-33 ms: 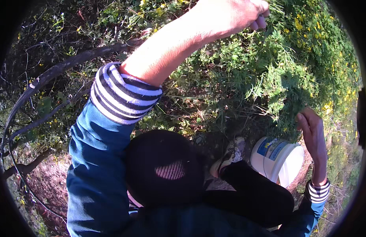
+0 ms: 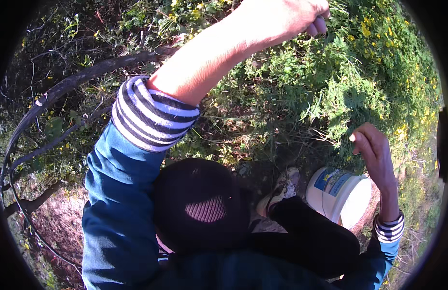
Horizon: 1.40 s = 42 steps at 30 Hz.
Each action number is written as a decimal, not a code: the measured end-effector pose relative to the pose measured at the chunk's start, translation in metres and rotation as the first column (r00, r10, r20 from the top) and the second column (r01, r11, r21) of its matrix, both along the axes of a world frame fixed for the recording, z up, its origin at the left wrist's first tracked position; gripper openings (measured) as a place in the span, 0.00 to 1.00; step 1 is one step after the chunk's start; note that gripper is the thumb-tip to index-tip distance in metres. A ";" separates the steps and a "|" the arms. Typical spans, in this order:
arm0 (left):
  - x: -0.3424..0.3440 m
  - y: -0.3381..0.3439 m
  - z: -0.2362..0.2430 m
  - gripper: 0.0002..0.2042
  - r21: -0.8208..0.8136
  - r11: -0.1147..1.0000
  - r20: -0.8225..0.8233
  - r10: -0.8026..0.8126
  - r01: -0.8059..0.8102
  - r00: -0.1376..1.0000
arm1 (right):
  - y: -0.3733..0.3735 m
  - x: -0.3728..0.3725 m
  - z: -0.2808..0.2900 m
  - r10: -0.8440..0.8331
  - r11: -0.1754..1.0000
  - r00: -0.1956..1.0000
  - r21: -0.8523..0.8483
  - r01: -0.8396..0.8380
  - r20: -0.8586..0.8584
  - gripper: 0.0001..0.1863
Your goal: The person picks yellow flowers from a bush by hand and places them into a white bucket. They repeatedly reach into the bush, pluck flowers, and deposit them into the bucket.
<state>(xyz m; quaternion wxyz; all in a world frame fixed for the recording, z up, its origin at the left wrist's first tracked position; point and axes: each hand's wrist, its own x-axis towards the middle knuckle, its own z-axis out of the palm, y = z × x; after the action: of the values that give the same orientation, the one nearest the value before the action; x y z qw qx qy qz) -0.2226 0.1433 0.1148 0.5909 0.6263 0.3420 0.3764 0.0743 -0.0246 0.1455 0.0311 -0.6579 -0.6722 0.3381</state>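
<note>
My left hand [image 2: 289,19] reaches out to the top edge over leafy green plants [image 2: 340,96]. Its fingers are curled closed, and thin pale-green stems [image 2: 337,8] show right beside them; whether it grips these I cannot make out. On the right, my right hand [image 2: 377,152] is raised above the bucket, fingers bent and thumb drawn in against them. Its palm is hidden, so anything inside cannot be seen. Just below and left of that hand, a white plastic bucket [image 2: 318,199] with a blue label leans over beside my shoe [image 2: 286,188].
A thick curved branch [image 2: 72,83] arches along the left side, with thinner twigs below it. Yellow-flowered plants [image 2: 407,82] grow densely at upper right. A rounded dark ribbed-knit shape [image 2: 200,203] and my black trouser leg [image 2: 313,227] fill the lower middle.
My right hand has shifted slightly up and to the left, showing more of its thumb and bent fingers. My left hand has hardly moved; the bucket stays in place.
</note>
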 end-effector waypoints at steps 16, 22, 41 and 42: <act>0.002 -0.009 -0.016 0.13 -0.022 0.995 0.277 0.096 -0.094 0.956 | 0.074 -0.195 -0.147 -0.447 0.888 0.541 -0.428 0.169 -0.712 0.19; -0.011 -0.005 -0.017 0.11 0.021 0.991 0.439 0.108 -0.130 0.892 | 0.099 -0.197 -0.140 -0.376 0.914 0.570 -0.395 0.095 -0.730 0.09; -0.029 0.005 -0.055 0.16 0.134 0.798 -0.705 -0.340 0.588 0.622 | 0.116 -0.118 -0.093 -0.487 0.747 0.369 -0.596 -0.294 -0.792 0.26; -0.030 0.006 -0.055 0.16 0.114 0.797 -0.699 -0.359 0.593 0.618 | 0.115 -0.119 -0.088 -0.529 0.729 0.355 -0.627 -0.273 -0.771 0.26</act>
<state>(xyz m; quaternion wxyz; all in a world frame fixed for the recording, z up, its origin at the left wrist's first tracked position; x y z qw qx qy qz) -0.2528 0.1493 0.0596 0.3993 0.8752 0.2728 0.0158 -0.0445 0.0901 0.0573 0.1944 -0.3672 -0.3032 0.8576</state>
